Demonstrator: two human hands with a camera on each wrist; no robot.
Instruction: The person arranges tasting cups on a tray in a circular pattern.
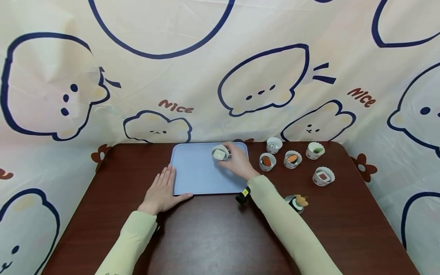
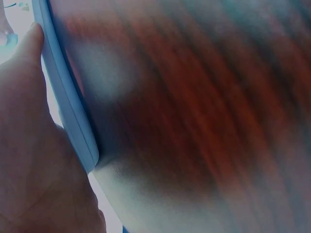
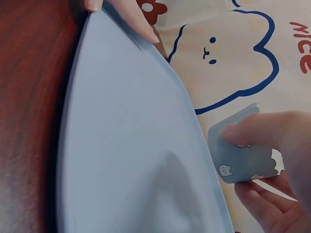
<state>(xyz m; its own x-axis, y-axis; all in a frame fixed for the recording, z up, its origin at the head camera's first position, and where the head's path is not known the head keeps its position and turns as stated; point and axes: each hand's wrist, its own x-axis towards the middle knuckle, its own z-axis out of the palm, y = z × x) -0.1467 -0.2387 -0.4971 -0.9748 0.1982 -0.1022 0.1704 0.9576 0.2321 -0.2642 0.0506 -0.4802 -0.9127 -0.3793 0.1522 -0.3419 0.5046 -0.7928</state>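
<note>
My right hand [image 1: 238,162] grips a small paper cup [image 3: 243,150] printed with little bears, thumb on one side and fingers on the other. A pale, whitish-green piece [image 1: 219,154] sits inside that cup, seen from above in the head view. The cup is over the right half of a light blue tray [image 1: 192,172]. At the tray's near left corner lies my left hand [image 1: 159,194], its fingers straight along the left edge and its thumb reaching along the front edge. In the left wrist view the thumb [image 2: 34,41] touches the tray's rim.
Right of the tray stand several paper cups holding sushi-like pieces, among them an orange-topped one [image 1: 292,158] and one with a red square [image 1: 323,176]. A fried-shrimp-topped roll [image 1: 297,202] lies partly behind my right sleeve. A printed cloth [image 1: 206,76] hangs behind the brown table [image 1: 213,236].
</note>
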